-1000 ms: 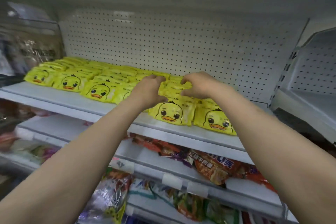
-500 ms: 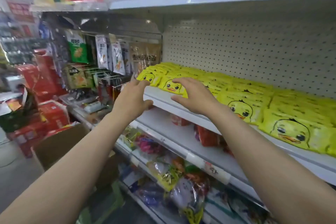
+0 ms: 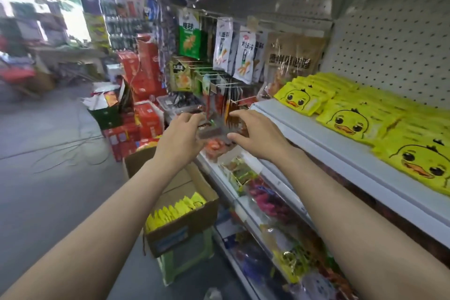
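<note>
Yellow duck-face packets (image 3: 353, 119) lie in rows on a white shelf (image 3: 316, 144) at the right. My left hand (image 3: 180, 136) and my right hand (image 3: 255, 134) hover side by side in the air, left of the shelf's end and off the packets. Both have loosely curled fingers and hold nothing. Below my left forearm stands an open cardboard box (image 3: 185, 226) with more yellow packets (image 3: 175, 209) upright inside it.
The box sits on a green stool (image 3: 180, 265). Snack bags hang on hooks (image 3: 224, 56) beyond the shelf's end. Lower shelves (image 3: 267, 202) hold mixed snack bags. Red cartons (image 3: 143, 110) are stacked on the floor; grey aisle floor (image 3: 48, 178) spreads left.
Both hands have come off the duck packets and moved left, past the shelf's end. The view has swung left, bringing the box and the aisle into sight.
</note>
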Demonstrator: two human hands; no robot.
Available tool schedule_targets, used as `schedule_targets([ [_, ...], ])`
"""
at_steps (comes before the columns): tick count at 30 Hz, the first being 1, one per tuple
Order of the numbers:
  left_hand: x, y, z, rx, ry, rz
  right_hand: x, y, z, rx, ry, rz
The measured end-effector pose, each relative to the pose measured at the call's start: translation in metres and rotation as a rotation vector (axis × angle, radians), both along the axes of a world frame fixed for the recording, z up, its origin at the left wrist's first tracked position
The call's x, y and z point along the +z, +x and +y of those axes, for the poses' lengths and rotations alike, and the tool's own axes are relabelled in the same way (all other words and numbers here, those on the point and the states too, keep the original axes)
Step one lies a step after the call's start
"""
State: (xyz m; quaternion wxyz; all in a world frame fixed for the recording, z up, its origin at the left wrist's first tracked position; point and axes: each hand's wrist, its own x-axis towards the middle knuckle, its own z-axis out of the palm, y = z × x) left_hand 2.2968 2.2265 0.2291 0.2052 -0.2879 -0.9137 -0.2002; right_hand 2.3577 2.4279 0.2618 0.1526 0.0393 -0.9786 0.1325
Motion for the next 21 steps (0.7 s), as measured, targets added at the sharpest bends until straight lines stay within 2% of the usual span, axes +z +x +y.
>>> schedule_targets([
  [10,-0.073,-0.177,-0.015,0.180,-0.060,-0.220,-0.094,-0.225,-0.020,0.149,-0.082,-0.246],
  [16,-0.159,-0.252,-0.025,0.276,-0.105,-0.503,-0.188,-0.312,-0.030,0.190,-0.094,-0.531],
  [21,-0.252,-0.266,-0.040,0.313,-0.165,-0.779,-0.274,-0.338,-0.034,0.185,-0.076,-0.775],
])
